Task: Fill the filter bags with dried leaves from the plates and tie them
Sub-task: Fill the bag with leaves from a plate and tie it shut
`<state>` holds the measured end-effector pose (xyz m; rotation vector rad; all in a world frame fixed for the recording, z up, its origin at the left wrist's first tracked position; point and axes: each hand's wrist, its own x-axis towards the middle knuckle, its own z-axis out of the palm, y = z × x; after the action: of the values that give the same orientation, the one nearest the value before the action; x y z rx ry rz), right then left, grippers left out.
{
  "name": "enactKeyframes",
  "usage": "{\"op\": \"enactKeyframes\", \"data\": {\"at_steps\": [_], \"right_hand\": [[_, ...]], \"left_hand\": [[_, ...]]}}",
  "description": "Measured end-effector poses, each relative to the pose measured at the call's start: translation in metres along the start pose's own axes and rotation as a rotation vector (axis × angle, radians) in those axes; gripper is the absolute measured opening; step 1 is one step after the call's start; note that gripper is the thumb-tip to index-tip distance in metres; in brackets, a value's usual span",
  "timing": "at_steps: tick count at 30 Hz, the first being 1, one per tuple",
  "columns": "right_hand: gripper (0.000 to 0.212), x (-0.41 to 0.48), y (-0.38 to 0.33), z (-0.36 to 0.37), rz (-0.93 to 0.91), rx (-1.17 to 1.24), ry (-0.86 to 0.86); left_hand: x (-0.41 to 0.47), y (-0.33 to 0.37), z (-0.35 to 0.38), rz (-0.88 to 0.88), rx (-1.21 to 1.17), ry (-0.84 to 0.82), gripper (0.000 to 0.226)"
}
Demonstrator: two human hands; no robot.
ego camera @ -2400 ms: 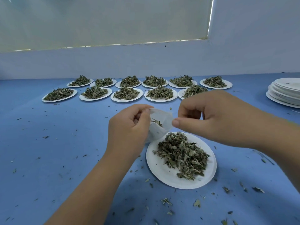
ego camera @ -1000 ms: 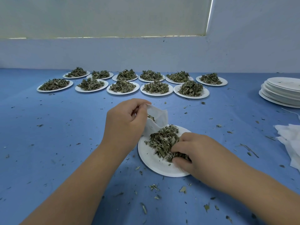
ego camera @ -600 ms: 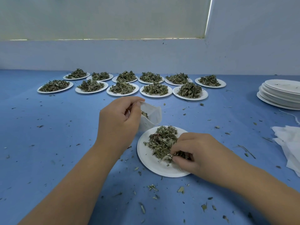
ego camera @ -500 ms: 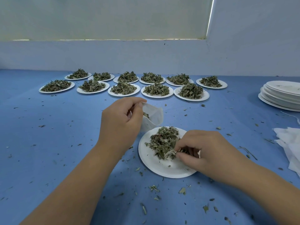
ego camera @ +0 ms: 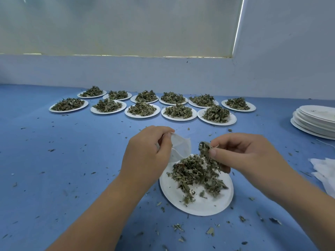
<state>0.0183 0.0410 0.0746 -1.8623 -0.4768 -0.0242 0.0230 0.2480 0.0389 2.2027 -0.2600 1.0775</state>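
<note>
Head view: I log a blue cloth-covered table [ego camera: 63, 178] strewn with dry leaf crumbs. Near plate [ego camera: 197, 205]: round, white, matte paper with a shallow rim, carrying a loose, ragged heap of dried leaves [ego camera: 194, 173], grey-green, curled and brittle-looking.

My left hand [ego camera: 145, 158] holds the filter bag [ego camera: 180, 147] just above the plate's far-left edge. Bag is thin, white, soft fabric, creased, roughly rectangular. Thumb and fingers are pressed together on its left edge, pinching the rim; the rest of the bag sticks out to the right of the fingers. Its mouth gapes toward the right and slightly up, long axis lying roughly left to right, tilted. Contents cannot be made out.

My right hand [ego camera: 243, 156] is raised over the plate's far-right side, thumb and fingertips closed on a pinch of leaves [ego camera: 205, 149]. The clump hangs from the fingertips, just right of the bag mouth and not touching it.

Far side of the table: two rows of like plates [ego camera: 143, 109], each heaped with leaves. At right, a stack of bare plates [ego camera: 315, 122]; nearer at the right edge, a pile of white fabric [ego camera: 324, 169], soft and crumpled.
</note>
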Motion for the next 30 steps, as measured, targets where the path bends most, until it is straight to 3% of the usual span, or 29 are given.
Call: {"op": "enactKeyframes", "data": {"at_steps": [12, 16, 19, 24, 30], "right_hand": [[0.012, 0.046, -0.05, 0.016, 0.077, -0.683, -0.225], [0.013, 0.052, -0.05, 0.033, 0.021, -0.861, -0.183], [0.012, 0.053, -0.045, 0.04, -0.038, -0.895, -0.134], [0.005, 0.055, -0.043, 0.039, -0.107, -0.869, -0.175], [0.017, 0.052, -0.038, 0.036, -0.119, -0.796, -0.233]], "left_hand": [[-0.001, 0.0, 0.003, -0.031, 0.029, -0.017, 0.024], [-0.002, 0.0, 0.004, -0.021, 0.03, -0.019, 0.022], [-0.003, 0.002, 0.005, -0.046, 0.008, -0.033, 0.022], [-0.004, 0.005, 0.008, -0.23, -0.201, -0.056, 0.02], [-0.003, 0.006, 0.006, -0.325, -0.291, -0.075, 0.02]]}}
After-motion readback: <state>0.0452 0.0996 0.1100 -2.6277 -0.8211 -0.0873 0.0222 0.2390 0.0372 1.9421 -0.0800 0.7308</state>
